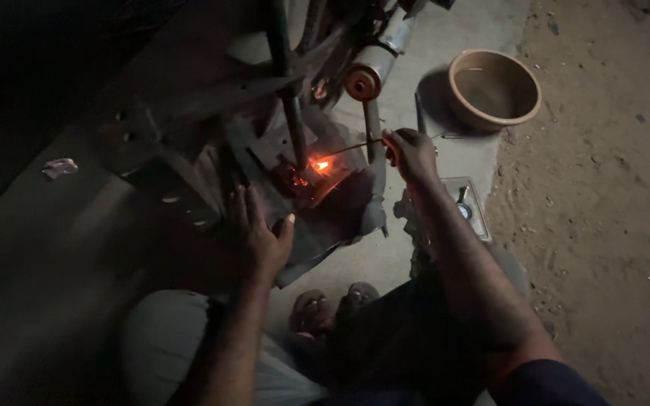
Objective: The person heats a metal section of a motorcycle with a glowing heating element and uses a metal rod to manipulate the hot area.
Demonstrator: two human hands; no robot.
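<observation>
A concrete floor (54, 248) fills the left and centre of the frame, very dark at the upper left, and gives way along the right side to bare sandy ground (611, 225). At the upper centre stands a dark metal frame (280, 83) of bars and plates, with a brown roller (362, 81) on a pale cylinder slanting toward the top edge. Under the frame, at the centre, lies a dark crumpled sheet (332, 218). At the lower centre the person's knees and sandalled feet (332, 304) show, with pale cloth over the left leg.

A round tan bowl (494, 89) sits at the upper right, on the edge of the floor beside the sand. A flat tray (466, 203) with small tools lies just right of the right forearm.

The left hand (259, 233), centre of the frame, lies palm down on the sheet with its fingers spread flat and open, gripping nothing. The right hand (411, 154), above and to the right, has its fingers closed around a thin metal rod (351, 146), which runs leftward to an orange glowing spot (319, 165) at the foot of an upright bar of the frame, just above the left hand. A small pale scrap (59, 167) lies on the floor at the left.
</observation>
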